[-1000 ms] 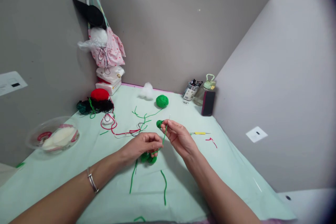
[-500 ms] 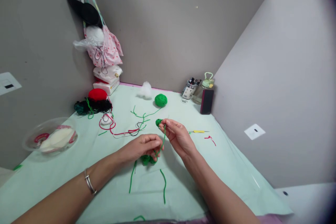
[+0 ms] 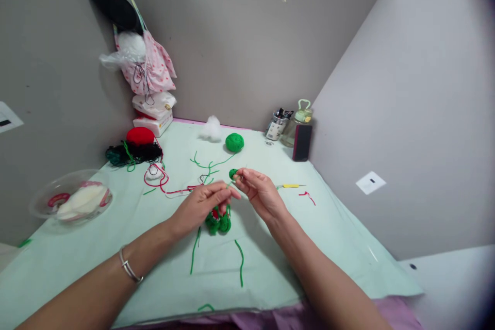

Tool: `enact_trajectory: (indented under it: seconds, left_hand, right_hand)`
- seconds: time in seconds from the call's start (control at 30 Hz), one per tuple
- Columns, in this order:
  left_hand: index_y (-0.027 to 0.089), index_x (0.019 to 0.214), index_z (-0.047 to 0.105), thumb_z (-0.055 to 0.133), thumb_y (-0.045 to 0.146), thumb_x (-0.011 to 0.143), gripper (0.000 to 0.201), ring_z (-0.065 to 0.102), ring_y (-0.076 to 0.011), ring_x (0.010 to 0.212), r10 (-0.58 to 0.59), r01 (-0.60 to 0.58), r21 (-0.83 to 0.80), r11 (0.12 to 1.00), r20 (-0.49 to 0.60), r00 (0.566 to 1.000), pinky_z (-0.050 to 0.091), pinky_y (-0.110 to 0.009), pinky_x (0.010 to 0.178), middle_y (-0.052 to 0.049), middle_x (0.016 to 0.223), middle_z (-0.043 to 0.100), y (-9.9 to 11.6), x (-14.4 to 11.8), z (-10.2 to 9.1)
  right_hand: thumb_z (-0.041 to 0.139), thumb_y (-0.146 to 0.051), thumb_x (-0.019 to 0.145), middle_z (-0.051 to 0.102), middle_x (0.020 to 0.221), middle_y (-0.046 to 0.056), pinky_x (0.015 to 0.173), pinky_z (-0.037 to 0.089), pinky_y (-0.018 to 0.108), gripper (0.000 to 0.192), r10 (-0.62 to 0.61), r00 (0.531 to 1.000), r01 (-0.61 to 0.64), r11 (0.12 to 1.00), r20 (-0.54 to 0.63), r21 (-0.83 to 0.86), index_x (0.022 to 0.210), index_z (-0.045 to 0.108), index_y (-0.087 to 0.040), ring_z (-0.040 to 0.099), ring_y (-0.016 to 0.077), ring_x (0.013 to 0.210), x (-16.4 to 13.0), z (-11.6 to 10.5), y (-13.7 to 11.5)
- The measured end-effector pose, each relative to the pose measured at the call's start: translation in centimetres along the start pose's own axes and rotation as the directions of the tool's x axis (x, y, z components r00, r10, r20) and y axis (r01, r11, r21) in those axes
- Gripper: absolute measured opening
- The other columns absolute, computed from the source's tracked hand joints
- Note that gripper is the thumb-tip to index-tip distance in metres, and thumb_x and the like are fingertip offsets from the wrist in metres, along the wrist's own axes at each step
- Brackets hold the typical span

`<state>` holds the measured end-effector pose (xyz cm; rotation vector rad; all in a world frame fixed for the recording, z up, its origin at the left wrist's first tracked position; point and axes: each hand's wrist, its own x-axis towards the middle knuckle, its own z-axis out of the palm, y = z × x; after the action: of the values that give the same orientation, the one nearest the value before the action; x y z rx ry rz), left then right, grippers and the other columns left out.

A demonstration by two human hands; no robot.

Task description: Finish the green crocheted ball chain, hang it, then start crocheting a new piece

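My right hand (image 3: 260,192) pinches a small green crocheted piece (image 3: 232,173), and a thin needle-like tip pokes up past its fingertips. Close by on the left, my left hand (image 3: 209,200) has its thumb and fingers closed on a strand of green yarn (image 3: 229,184) that runs toward the piece. Beneath the left fingers lies a green crocheted item with red parts (image 3: 219,220), partly covered by the hand. Cut lengths of green yarn (image 3: 240,263) rest on the cloth nearer to me.
A green yarn ball (image 3: 234,142) and white stuffing (image 3: 211,129) lie at the back. On the left are red yarn (image 3: 139,136) and a clear plastic bowl (image 3: 42,201). A yellow-handled tool (image 3: 291,185), phone (image 3: 302,143) and bottle (image 3: 288,135) are on the right.
My left hand has risen toward the right fingertips, uncovering more of the green and red item. The green strand that hung down between the hands is now short between them. The view has shifted slightly.
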<state>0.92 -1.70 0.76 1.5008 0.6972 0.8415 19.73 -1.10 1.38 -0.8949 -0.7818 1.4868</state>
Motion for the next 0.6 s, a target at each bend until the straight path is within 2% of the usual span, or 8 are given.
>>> enact_trajectory:
  seconds: [0.07,0.13,0.2,0.27,0.37,0.47,0.6]
  left_hand:
    - [0.023,0.094,0.079,0.058,0.047,0.098,0.031,0.061,-0.0197,0.088,0.142,-0.13,0.085,0.988,-0.157,0.977,0.048,-0.031,0.079,-0.003,0.079,0.061,0.6,-0.1,-0.4]
    - [0.025,0.095,0.079,0.058,0.044,0.098,0.029,0.06,-0.0202,0.094,0.192,-0.187,0.044,0.981,-0.199,0.961,0.048,-0.032,0.085,-0.004,0.087,0.064,0.9,-0.1,-0.8]
    - [0.025,0.102,0.078,0.057,0.044,0.1,0.029,0.059,-0.0179,0.088,0.16,-0.175,-0.066,0.982,-0.192,0.968,0.049,-0.032,0.083,-0.004,0.094,0.065,0.9,-0.1,-1.0]
    - [0.025,0.11,0.076,0.055,0.044,0.1,0.03,0.058,-0.0151,0.079,0.12,-0.144,-0.104,0.984,-0.208,0.971,0.049,-0.03,0.078,-0.002,0.092,0.064,0.9,-0.1,-1.0]
    - [0.024,0.121,0.073,0.052,0.04,0.102,0.033,0.053,-0.0133,0.071,0.122,-0.109,0.067,0.992,-0.26,0.958,0.046,-0.028,0.072,0.001,0.079,0.056,0.7,-0.2,-0.6]
    - [0.022,0.13,0.069,0.048,0.035,0.103,0.037,0.051,-0.0145,0.07,0.156,-0.099,0.246,0.964,-0.226,0.961,0.045,-0.028,0.072,0.002,0.075,0.053,0.3,-0.4,-0.1]
    - [0.023,0.134,0.067,0.043,0.033,0.103,0.041,0.053,-0.0164,0.072,0.214,-0.155,0.354,0.922,-0.133,0.968,0.047,-0.03,0.074,0.0,0.079,0.057,-0.5,-0.6,0.1]
  right_hand:
    - [0.096,-0.038,0.057,0.074,0.079,0.002,0.082,0.057,0.025,0.032,0.027,0.999,-0.026,1.0,0.019,-0.01,0.074,0.08,-0.016,0.069,0.013,0.079,-0.2,0.1,0.0]
    - [0.094,-0.038,0.06,0.074,0.081,0.003,0.079,0.056,0.027,0.031,0.04,0.998,-0.038,0.998,0.039,-0.05,0.076,0.08,-0.016,0.069,0.0146,0.08,-0.5,0.2,0.0]
    - [0.091,-0.041,0.066,0.072,0.08,0.002,0.073,0.055,0.027,0.029,0.027,0.998,-0.02,0.992,0.054,-0.123,0.079,0.08,-0.017,0.067,0.0133,0.075,-0.9,0.4,-0.1]
    - [0.087,-0.042,0.071,0.067,0.072,0.0,0.066,0.051,0.026,0.027,-0.026,0.997,0.04,0.976,0.067,-0.213,0.082,0.08,-0.018,0.061,0.0105,0.065,-1.3,0.5,-0.2]
    - [0.084,-0.037,0.074,0.063,0.065,-0.003,0.06,0.046,0.026,0.021,-0.15,0.984,0.175,0.931,0.101,-0.321,0.085,0.079,-0.019,0.054,0.009,0.056,-1.9,0.8,-0.3]
    - [0.08,-0.036,0.079,0.062,0.064,-0.003,0.058,0.043,0.026,0.016,-0.219,0.962,0.265,0.882,0.16,-0.389,0.081,0.076,-0.02,0.052,0.0102,0.055,-2.5,1.2,-0.3]
    - [0.074,-0.037,0.085,0.058,0.06,-0.003,0.055,0.042,0.027,0.017,-0.238,0.947,0.313,0.825,0.214,-0.47,0.08,0.074,-0.02,0.05,0.0114,0.055,-3.3,1.7,0.0]
